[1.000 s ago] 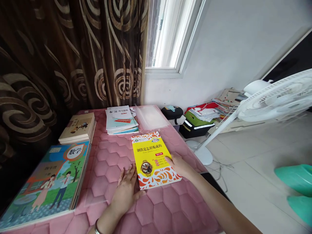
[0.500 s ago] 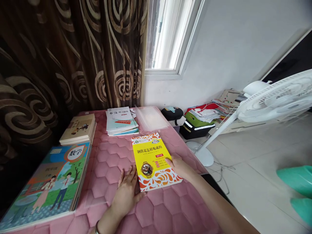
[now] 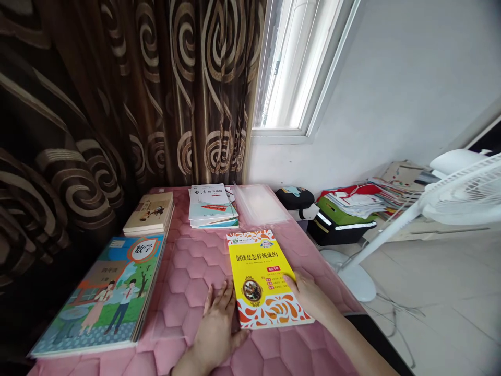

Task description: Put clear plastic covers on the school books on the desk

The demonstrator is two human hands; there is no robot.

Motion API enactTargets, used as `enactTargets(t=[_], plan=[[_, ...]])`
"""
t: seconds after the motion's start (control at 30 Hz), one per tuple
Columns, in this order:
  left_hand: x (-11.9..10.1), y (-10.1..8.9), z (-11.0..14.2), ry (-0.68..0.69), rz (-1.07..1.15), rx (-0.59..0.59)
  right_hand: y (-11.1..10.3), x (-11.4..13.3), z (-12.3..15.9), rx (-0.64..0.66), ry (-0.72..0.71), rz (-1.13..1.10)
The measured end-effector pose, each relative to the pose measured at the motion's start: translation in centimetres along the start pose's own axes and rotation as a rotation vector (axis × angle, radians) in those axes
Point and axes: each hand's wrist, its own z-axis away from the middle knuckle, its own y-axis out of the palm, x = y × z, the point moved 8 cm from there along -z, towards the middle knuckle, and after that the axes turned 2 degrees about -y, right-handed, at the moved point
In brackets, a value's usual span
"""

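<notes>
A yellow paperback book (image 3: 256, 274) with a white-and-orange leaf pattern lies face up on the pink quilted table cover (image 3: 188, 271). My right hand (image 3: 309, 295) is at its right edge, the thumb on the front cover and the other fingers mostly hidden at the edge. Flat beside the lower left of the book rests my left hand (image 3: 219, 326), fingers stretched out and thumb close to the bottom edge. Under and around that hand is a clear plastic sheet (image 3: 170, 313), its faint edges showing left of the book.
Textbooks with a blue-green cover (image 3: 113, 292) are stacked at left, with smaller tan books (image 3: 148, 211) behind. White booklets (image 3: 211, 203) and a pile of clear plastic covers (image 3: 262, 203) lie at the back. A white fan (image 3: 371, 250) stands right of the table.
The view has swung left and up, so everything appears farther right and lower. Both hands and the yellow book keep nearly the same places on the table.
</notes>
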Motion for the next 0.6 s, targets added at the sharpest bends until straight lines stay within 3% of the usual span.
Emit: enactTargets(t=[0.6], plan=[[0.2, 0.2, -0.1, 0.004, 0.015, -0.015, -0.4, 1.0, 0.0, 0.043, -0.036, 0.009]])
